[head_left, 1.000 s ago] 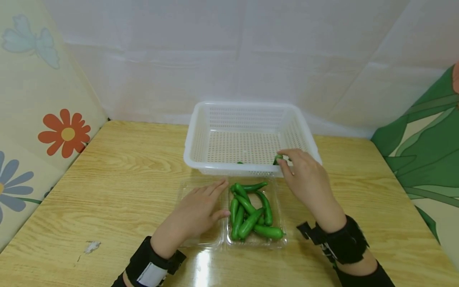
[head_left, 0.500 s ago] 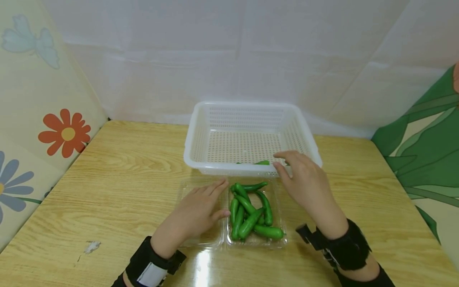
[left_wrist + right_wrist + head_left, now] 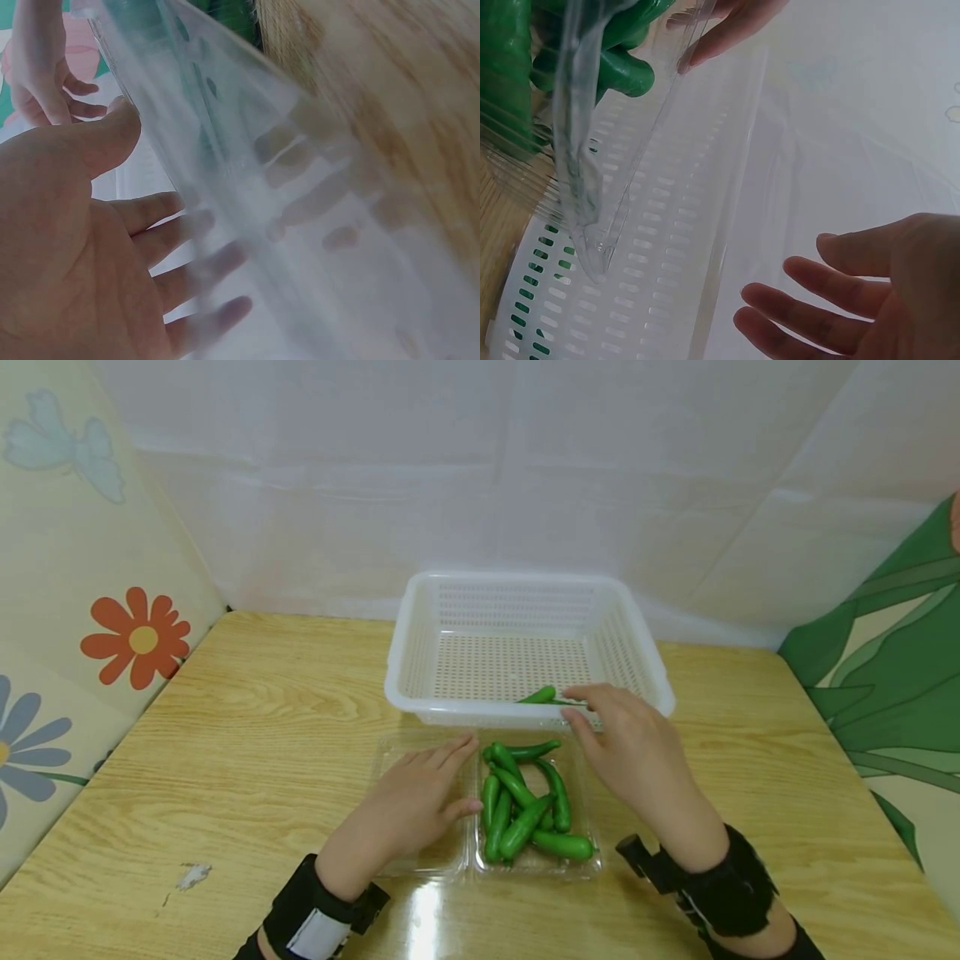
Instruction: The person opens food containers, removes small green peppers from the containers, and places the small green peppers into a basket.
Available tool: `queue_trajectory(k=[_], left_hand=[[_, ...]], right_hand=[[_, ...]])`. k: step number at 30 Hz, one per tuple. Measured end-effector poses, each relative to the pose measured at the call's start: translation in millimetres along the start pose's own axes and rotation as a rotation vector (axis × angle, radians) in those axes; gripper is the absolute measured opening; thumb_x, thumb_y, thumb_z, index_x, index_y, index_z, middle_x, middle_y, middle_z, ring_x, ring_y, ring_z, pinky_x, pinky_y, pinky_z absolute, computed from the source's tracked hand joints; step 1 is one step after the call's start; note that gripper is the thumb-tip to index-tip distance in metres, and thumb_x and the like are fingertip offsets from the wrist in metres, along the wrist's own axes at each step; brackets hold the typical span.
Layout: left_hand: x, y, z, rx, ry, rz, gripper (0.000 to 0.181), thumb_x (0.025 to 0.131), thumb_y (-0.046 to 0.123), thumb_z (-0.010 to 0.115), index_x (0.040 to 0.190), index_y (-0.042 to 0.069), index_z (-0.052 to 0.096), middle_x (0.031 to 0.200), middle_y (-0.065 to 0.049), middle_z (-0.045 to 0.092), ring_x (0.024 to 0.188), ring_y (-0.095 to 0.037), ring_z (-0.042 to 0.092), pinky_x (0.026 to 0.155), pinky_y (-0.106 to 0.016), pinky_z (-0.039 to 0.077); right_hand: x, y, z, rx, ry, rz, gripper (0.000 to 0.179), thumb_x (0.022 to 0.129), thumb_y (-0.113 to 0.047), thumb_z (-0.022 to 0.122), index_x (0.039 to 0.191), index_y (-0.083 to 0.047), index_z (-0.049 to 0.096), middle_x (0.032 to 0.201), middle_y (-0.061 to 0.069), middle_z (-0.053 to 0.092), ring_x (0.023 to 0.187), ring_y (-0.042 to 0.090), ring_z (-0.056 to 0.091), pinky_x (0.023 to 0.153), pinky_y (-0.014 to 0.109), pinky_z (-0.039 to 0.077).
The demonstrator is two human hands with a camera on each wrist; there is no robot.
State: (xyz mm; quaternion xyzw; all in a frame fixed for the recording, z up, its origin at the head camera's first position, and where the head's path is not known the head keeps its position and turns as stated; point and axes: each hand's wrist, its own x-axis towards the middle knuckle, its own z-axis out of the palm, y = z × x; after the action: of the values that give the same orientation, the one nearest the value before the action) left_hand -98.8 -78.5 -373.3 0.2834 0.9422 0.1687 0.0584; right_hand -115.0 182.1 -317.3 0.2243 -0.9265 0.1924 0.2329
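In the head view, my left hand (image 3: 408, 802) lies with straight fingers over the unfilled half of a clear plastic clamshell box (image 3: 442, 862), its thumb at the middle fold. Several green chili peppers (image 3: 517, 839) fill the box's right half. My right hand (image 3: 637, 752) is at the front rim of a white plastic basket (image 3: 480, 712), fingers reaching over it. Just left of those fingertips, a green pepper (image 3: 538, 695) shows above the rim inside the basket. The right wrist view shows loosely bent fingers (image 3: 810, 307) with nothing between them.
The basket stands behind the box on a wooden table (image 3: 285, 693), near a white cloth backdrop (image 3: 480, 468). Green shows through the holes of its front wall in the right wrist view. A flowered panel (image 3: 135, 552) borders the left, a green leafy one (image 3: 900, 693) the right.
The right hand has shifted slightly left and nearer along the basket's front rim. The pepper at its fingertips one second ago is gone from them; one now shows farther left. The left hand stays put.
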Motion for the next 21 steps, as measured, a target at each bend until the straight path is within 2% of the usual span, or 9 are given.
queue_trajectory(k=[9,16,21], left_hand=[[0.1,0.5,-0.8,-0.005,0.002,0.003,0.074,0.098,0.049,0.056,0.156,0.011,0.03,0.162,-0.007,0.026,0.144,-0.029,0.032,0.116,-0.053,0.027],[-0.4,0.4,-0.6,-0.007,0.0,0.004,0.074,0.098,0.048,0.056,0.156,0.011,0.03,0.162,-0.007,0.026,0.144,-0.029,0.032,0.116,-0.053,0.027],[-0.7,0.1,-0.4,-0.007,0.004,0.006,0.074,0.098,0.049,0.055,0.156,0.011,0.03,0.162,-0.007,0.026,0.144,-0.029,0.032,0.116,-0.053,0.027]], right_hand=[[-1.0,-2.3,-0.2,-0.01,-0.061,-0.015,0.025,0.095,-0.015,0.068,0.115,-0.001,0.069,0.106,0.016,0.072,0.093,0.032,0.069,0.072,0.047,0.059],[-0.7,-6.6,-0.3,-0.005,-0.14,-0.009,0.023,0.095,-0.016,0.068,0.114,-0.003,0.07,0.104,0.012,0.073,0.085,0.025,0.069,0.063,0.038,0.057],[-0.3,-8.7,0.2,-0.012,-0.169,-0.025,0.023,0.095,-0.016,0.069,0.113,-0.003,0.07,0.106,0.012,0.072,0.088,0.026,0.069,0.065,0.038,0.058]])
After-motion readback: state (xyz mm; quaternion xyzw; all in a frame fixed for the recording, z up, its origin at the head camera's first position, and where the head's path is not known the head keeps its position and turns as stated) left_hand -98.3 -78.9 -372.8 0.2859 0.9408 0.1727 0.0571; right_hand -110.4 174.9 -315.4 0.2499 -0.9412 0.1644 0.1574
